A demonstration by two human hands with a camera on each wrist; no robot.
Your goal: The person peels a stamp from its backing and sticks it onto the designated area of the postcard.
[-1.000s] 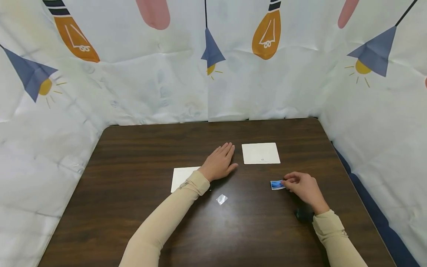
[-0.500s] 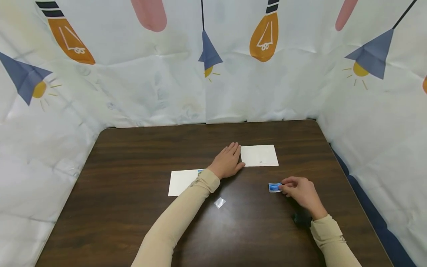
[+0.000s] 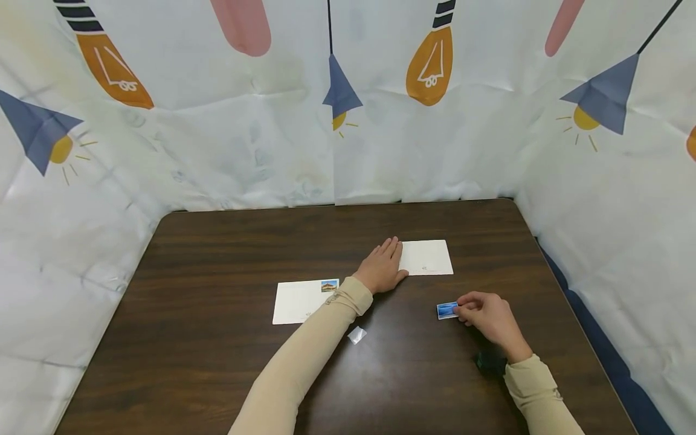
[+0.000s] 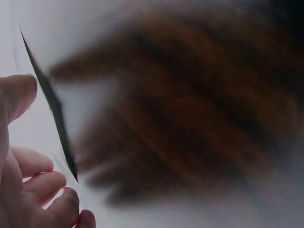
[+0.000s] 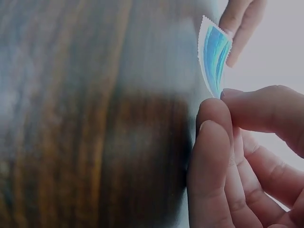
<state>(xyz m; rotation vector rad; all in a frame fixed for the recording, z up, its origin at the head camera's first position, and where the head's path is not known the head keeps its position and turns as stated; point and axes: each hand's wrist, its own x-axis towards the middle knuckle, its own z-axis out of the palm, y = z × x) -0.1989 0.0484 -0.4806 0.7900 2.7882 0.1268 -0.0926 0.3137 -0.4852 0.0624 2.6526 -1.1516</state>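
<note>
My right hand [image 3: 488, 315] pinches a small blue stamp [image 3: 447, 310] between thumb and fingertips, to the right of the table's middle. In the right wrist view, the stamp [image 5: 216, 50] shows a white perforated border and bends slightly. My left hand [image 3: 382, 267] lies with fingers extended at the left edge of a white envelope [image 3: 426, 258], covering part of that edge. A second white envelope [image 3: 296, 301] lies further left, bearing a stamp with a building [image 3: 329, 286] at its upper right corner; my left sleeve covers its lower right part.
A small shiny clear scrap [image 3: 356, 335] lies beside the left forearm. A dark object [image 3: 490, 362] sits under the right wrist. The dark wooden table [image 3: 179, 338] is bordered by a white printed curtain [image 3: 239, 151] at the back and sides.
My left hand has slid right, from bare table to the envelope's left edge, uncovering the stamped corner of the other envelope. My right hand keeps its pinch on the blue stamp, nearly in place.
</note>
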